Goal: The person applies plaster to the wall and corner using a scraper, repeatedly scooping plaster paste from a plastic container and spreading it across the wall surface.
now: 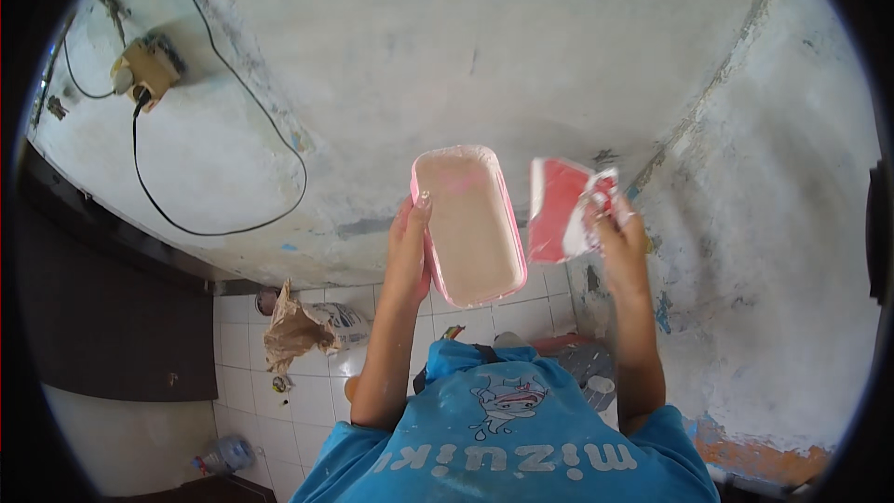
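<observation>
My left hand (pixel 410 247) grips the left side of a pink rectangular tub (pixel 473 233), thumb over its rim. A pale, creamy paste coats the inside of the tub, with some pink showing through near the far end. To the right, my right hand (pixel 616 228) is closed round the white-smeared grip of a red, flat-bladed scraper (pixel 561 210). The scraper's blade points left toward the tub, apart from it, and looks slightly blurred. White smears also mark the fingers of my right hand.
Ahead stands a patchy, plastered wall (pixel 484 56), meeting another at the right corner. A yellowish socket box (pixel 147 70) with a looping black cable (pixel 233 231) hangs at the left. On the tiled floor lie a paper-topped sack (pixel 345 324) and a plastic bottle (pixel 228 455). A dark cabinet (pixel 121 307) is left.
</observation>
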`<move>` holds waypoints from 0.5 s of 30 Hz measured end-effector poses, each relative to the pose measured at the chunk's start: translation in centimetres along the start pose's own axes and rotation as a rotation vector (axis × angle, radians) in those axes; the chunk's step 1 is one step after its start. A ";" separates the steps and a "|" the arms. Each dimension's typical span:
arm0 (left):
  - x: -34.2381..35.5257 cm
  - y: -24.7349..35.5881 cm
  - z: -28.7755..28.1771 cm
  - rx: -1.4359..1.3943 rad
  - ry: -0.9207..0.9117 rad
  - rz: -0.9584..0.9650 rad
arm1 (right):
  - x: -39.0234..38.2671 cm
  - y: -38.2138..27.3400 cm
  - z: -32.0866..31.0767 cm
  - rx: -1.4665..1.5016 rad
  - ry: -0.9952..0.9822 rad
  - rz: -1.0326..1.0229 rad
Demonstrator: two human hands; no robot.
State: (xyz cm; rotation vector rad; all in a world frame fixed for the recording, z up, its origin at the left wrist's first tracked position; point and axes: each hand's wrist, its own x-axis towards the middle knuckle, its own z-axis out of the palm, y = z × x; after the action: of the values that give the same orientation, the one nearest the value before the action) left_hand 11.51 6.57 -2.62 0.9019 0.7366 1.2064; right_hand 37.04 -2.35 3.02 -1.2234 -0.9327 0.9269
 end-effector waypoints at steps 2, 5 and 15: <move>-0.9 0.2 -0.3 -0.009 -0.003 -0.034 | -0.5 -1.7 0.0 -0.123 0.088 -0.185; -1.3 -0.1 -0.4 0.000 -0.022 -0.079 | -2.5 -3.1 3.0 -0.303 0.041 -0.363; -1.4 3.2 -1.2 -0.120 -0.209 -0.346 | -3.5 -1.6 1.7 -1.242 -0.520 -1.125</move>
State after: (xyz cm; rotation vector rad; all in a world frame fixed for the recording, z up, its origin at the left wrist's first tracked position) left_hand 8.65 5.75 -0.33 0.7516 0.6143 0.8276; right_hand 34.37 -5.19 4.49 -1.0745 -2.4514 -0.4127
